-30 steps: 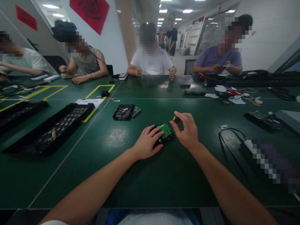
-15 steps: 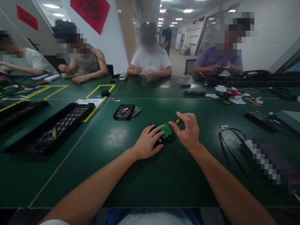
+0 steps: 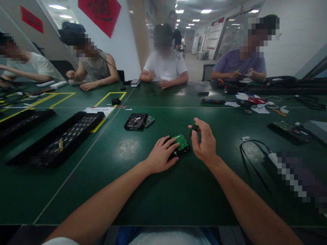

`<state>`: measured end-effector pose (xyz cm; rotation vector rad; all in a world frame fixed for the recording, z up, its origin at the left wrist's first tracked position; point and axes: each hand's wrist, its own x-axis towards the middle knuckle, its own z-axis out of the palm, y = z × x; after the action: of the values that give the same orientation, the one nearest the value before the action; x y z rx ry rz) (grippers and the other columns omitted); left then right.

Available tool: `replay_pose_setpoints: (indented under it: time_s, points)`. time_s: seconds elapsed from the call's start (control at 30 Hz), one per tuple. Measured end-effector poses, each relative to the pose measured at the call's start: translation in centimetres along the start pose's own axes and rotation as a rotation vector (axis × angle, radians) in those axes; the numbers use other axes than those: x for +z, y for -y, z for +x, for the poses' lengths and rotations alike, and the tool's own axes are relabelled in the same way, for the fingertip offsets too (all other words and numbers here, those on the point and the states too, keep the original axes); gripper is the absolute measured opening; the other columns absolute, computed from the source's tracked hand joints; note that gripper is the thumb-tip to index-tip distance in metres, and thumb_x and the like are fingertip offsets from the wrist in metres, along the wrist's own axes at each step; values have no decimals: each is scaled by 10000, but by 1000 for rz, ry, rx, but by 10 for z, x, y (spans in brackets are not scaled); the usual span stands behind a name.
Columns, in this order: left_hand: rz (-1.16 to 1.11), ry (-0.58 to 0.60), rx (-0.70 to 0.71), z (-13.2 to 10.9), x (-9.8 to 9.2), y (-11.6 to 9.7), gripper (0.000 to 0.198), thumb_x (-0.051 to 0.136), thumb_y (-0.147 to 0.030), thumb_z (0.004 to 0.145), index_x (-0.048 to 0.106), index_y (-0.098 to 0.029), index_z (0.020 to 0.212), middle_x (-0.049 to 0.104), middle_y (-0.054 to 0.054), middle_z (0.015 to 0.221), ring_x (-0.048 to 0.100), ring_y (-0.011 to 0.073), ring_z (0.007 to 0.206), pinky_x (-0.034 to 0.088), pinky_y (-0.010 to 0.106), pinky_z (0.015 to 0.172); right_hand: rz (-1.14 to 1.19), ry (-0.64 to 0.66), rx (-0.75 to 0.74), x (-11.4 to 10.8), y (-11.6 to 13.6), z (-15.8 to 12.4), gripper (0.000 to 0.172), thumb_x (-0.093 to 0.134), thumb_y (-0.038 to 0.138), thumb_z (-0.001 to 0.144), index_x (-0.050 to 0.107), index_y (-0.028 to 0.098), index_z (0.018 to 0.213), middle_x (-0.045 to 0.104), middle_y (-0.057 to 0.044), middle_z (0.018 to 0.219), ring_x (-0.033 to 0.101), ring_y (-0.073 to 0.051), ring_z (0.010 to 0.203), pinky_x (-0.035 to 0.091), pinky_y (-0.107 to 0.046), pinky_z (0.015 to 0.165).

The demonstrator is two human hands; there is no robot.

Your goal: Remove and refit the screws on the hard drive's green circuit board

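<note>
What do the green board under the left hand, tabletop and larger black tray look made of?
Green board: probably fibreglass laminate, judging by pale circuit-like marks; finish slightly glossy.
Tabletop: smooth, semi-gloss, maybe rubber or laminate; soft light reflections.
Larger black tray: likely plastic, from dull, dark walls.

Your bare left forearm [image 3: 107, 199] slants up from the lower left of the frame to your left hand [image 3: 162, 156], palm down near the centre, fingers fanned. Your bare right forearm [image 3: 245, 189] rises from the lower right; your right hand [image 3: 204, 143], right of centre, curls in a pinch.
</note>
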<state>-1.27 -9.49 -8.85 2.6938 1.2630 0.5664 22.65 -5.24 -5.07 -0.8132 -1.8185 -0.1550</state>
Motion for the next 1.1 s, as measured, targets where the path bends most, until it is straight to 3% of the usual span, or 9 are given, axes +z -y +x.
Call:
replay_pose_setpoints:
  time_s: [0.07,0.23,0.43,0.6,0.7,0.8,0.97,1.1]
  points:
    - [2,1,-1,0,0,0,666,677,-436,972,506,-234,1584,442,110,1685,320,426,1574,318,661,1273,15,11,10,1,0,0,575,538,216,1068,404,312,1618,618,-131,1455,717,-250,1130,632,-477,988]
    - [-3,-6,5,-1,2,1,670,682,-443,969,507,-238,1582,442,110,1684,318,421,1576,324,657,1270,-63,-34,-11,-1,0,0,549,704,288,1003,525,318,1522,673,-94,1170,687,-259,1040,651,-448,868]
    - [-12,-8,0,0,2,1,680,690,-441,966,496,-260,1592,446,108,1682,317,422,1581,321,669,1267,77,41,63,2,-2,-2,582,545,236,1067,391,306,1624,612,-147,1467,719,-264,1135,647,-504,969]
    - [-8,-5,1,0,2,1,681,696,-431,964,496,-260,1592,438,103,1687,315,422,1581,322,667,1269,-23,-1,18,2,1,3,528,692,310,1020,528,333,1521,697,-77,1155,707,-238,999,661,-438,864]
    - [-11,-6,0,0,1,1,674,698,-432,963,505,-262,1585,443,104,1683,319,421,1578,324,665,1268,-46,-20,1,0,1,6,527,734,341,998,558,327,1494,685,-67,1094,695,-229,940,656,-422,825]
    - [-4,-3,-1,-1,1,1,674,688,-431,970,496,-256,1592,440,107,1684,318,421,1579,317,669,1270,-47,-17,6,-2,0,7,514,711,324,1009,557,313,1500,707,-77,1139,715,-241,995,655,-439,875]
    - [6,-3,2,-1,0,0,672,676,-438,978,492,-250,1596,444,108,1681,315,419,1581,325,660,1269,54,39,64,-3,-1,3,550,568,229,1055,453,297,1588,670,-119,1434,752,-255,1132,634,-477,1007]
    - [6,1,1,-1,0,1,670,672,-443,979,494,-248,1595,440,106,1685,321,420,1578,322,661,1272,36,47,65,-1,-1,3,563,593,239,1046,456,310,1588,699,-106,1376,758,-258,1103,645,-476,983]
